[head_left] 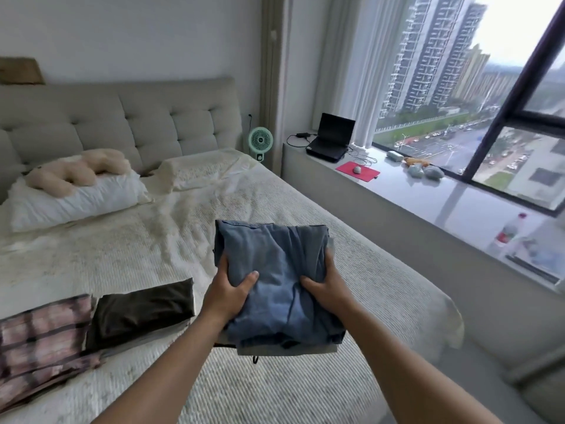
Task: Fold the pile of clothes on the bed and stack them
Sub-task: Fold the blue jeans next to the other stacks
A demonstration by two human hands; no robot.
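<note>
At centre frame, our left hand point(227, 290) and right hand point(325, 284) grip a folded blue garment point(275, 270), fingers curled around its sides. Folded dark point(143, 310) and plaid clothes point(42, 341) lie lower left on the bed point(367, 270).

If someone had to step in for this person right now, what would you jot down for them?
Left hand and right hand both grip the folded blue garment, which tops a small stack above the bed. Done: folded dark garment and folded plaid garment lie side by side at the left. Left: set the held stack down and combine the folded pieces. No unfolded clothes in view.
</note>
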